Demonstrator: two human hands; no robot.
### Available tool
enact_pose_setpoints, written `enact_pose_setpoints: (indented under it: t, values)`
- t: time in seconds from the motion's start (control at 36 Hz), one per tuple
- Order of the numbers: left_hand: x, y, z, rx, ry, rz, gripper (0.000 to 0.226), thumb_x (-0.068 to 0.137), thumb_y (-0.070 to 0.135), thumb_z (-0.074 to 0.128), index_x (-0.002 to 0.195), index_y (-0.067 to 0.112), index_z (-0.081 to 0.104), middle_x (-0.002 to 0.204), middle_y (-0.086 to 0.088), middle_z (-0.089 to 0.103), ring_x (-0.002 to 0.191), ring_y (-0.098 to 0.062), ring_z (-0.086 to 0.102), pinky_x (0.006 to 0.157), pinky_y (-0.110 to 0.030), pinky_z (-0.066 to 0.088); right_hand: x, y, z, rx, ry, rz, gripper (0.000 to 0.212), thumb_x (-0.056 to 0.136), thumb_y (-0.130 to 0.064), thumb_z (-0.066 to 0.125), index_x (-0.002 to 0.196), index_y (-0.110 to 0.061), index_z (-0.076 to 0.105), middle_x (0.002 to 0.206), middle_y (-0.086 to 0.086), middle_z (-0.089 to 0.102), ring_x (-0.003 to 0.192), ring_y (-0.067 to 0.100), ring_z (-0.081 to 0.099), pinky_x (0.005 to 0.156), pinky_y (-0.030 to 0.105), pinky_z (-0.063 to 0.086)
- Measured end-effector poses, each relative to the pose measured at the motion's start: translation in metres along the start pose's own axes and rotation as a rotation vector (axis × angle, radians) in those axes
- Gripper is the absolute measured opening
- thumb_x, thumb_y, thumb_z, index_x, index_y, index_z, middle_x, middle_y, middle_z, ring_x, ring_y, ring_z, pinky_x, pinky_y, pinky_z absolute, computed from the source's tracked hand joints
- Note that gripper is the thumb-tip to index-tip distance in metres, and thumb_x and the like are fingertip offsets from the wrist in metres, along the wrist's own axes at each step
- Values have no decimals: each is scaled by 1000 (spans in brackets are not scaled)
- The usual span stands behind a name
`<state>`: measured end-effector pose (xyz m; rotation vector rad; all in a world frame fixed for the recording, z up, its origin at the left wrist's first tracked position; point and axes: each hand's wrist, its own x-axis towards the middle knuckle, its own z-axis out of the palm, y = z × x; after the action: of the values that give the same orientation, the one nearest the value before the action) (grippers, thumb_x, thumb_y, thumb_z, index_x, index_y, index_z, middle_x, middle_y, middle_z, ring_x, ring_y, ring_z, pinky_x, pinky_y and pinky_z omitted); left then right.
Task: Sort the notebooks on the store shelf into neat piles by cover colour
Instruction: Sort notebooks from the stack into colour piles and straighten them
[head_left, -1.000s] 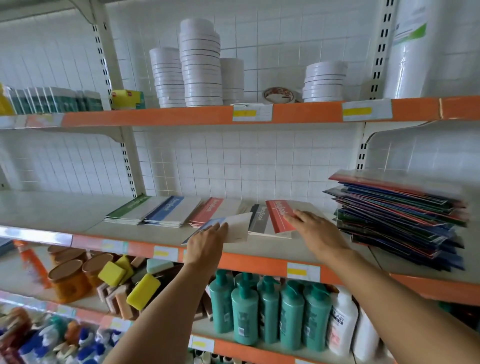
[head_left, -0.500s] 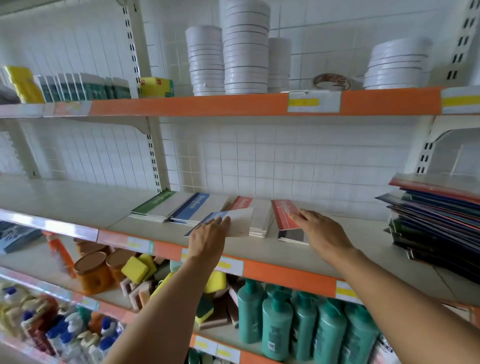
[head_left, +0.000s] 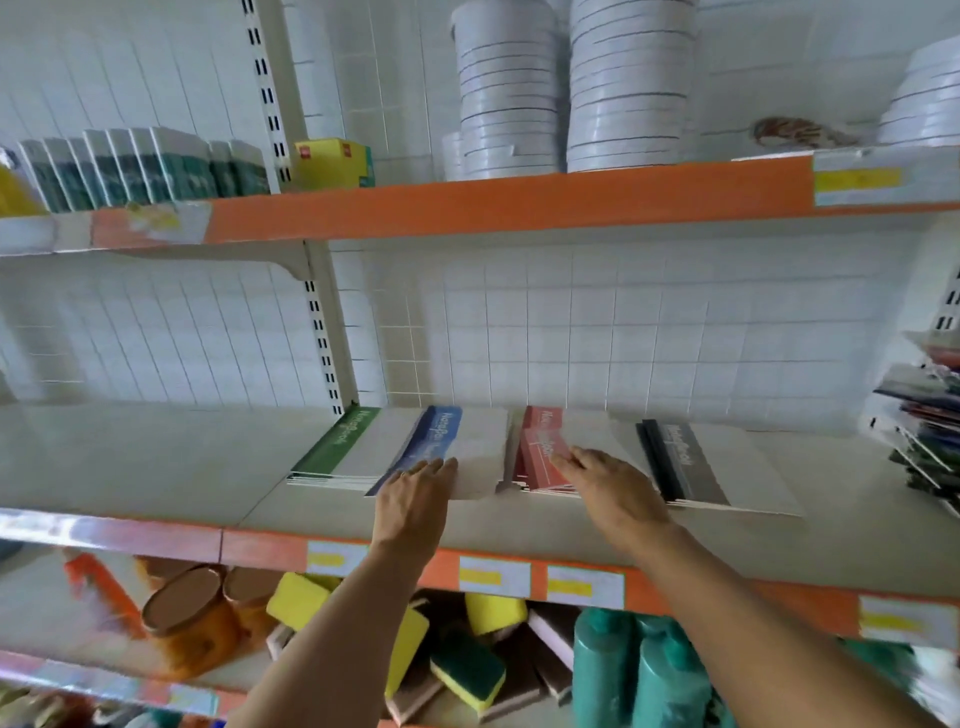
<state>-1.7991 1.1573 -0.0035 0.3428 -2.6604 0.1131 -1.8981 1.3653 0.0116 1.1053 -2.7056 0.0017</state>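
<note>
Four notebook piles lie side by side on the middle shelf (head_left: 156, 467): green (head_left: 343, 441), blue (head_left: 441, 434), red (head_left: 540, 447) and black-grey (head_left: 685, 462). My left hand (head_left: 415, 499) rests on the near edge of the top blue notebook with its fingers laid flat along the cover. My right hand (head_left: 608, 483) presses straight fingers onto the top red notebook, which sits slightly askew on its pile. At the right edge of the shelf stands a tall mixed stack of notebooks (head_left: 930, 441), partly cut off by the frame.
The shelf above (head_left: 519, 202) carries white stacked rolls (head_left: 623, 88), small boxes and a yellow box (head_left: 332, 163). The shelf below holds sponges (head_left: 467, 670), orange jars (head_left: 187, 618) and teal bottles (head_left: 639, 670). Bare shelf lies left of the green pile.
My left hand has carried the blue notebook onto the blue pile. My right hand has slid the red notebook left onto the red pile, uncovering the black-grey pile. The view has moved closer and leftward.
</note>
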Motion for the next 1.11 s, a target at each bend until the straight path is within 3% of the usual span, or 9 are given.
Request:
enact_pose_setpoints:
  t: [0.11,0.19,0.42,0.64,0.69,0.75,0.86,1.03,1.11]
  values:
    - [-2,-9,-1,-29,-23,-2,42,60,10,85,99,21,74,92,1,73,80,-13,70,62,-23,52,16,-6,13,-10,-35,16,64,94,0,34,152,-24,18,155,4,24,139,21,30,110,30,30]
    - [3,-13,8,-60,-132,-18,48,96,4,39,141,20,44,139,-1,51,126,-19,49,96,-30,39,24,-8,18,10,-61,23,70,92,4,36,152,-24,17,155,4,23,138,22,30,110,30,32]
    - [20,-21,27,-112,-209,2,50,97,2,33,144,19,36,144,-2,43,130,-20,42,101,-32,36,38,-1,34,58,-119,15,75,88,10,37,152,-24,17,154,2,27,136,24,35,102,36,43]
    - [42,-27,52,-158,-224,110,44,99,24,45,141,13,40,142,-7,44,132,-24,40,104,-35,35,54,9,44,59,-199,38,58,99,-42,41,150,-21,21,153,2,28,137,23,32,103,41,43]
    - [48,-34,61,-150,-273,135,67,92,56,45,144,15,34,146,-5,38,135,-23,34,109,-35,31,60,11,43,54,-220,51,58,100,-45,38,150,-22,20,155,2,25,139,23,30,104,42,42]
    - [53,-38,67,-99,-342,149,108,69,89,17,150,18,22,154,-4,25,142,-23,22,115,-37,22,66,11,43,48,-235,55,59,100,-45,38,151,-22,19,156,1,24,140,22,28,105,42,41]
    - [60,-42,73,-92,-411,119,140,37,93,-25,153,21,2,161,-4,1,148,-22,-1,119,-38,3,75,9,44,64,-241,57,59,100,-43,38,152,-22,17,158,2,19,143,21,22,110,40,35]
    - [71,-44,81,-82,-401,109,138,37,85,-37,153,20,2,161,-5,0,148,-23,-3,118,-37,0,82,8,48,53,-236,46,60,100,-43,37,152,-21,16,157,2,18,143,21,21,112,38,33]
    - [74,-44,82,-78,-403,124,110,67,86,-12,153,20,3,161,-6,1,148,-24,-1,118,-38,2,83,8,47,61,-228,52,59,100,-42,38,152,-21,18,157,1,19,143,20,21,110,38,35]
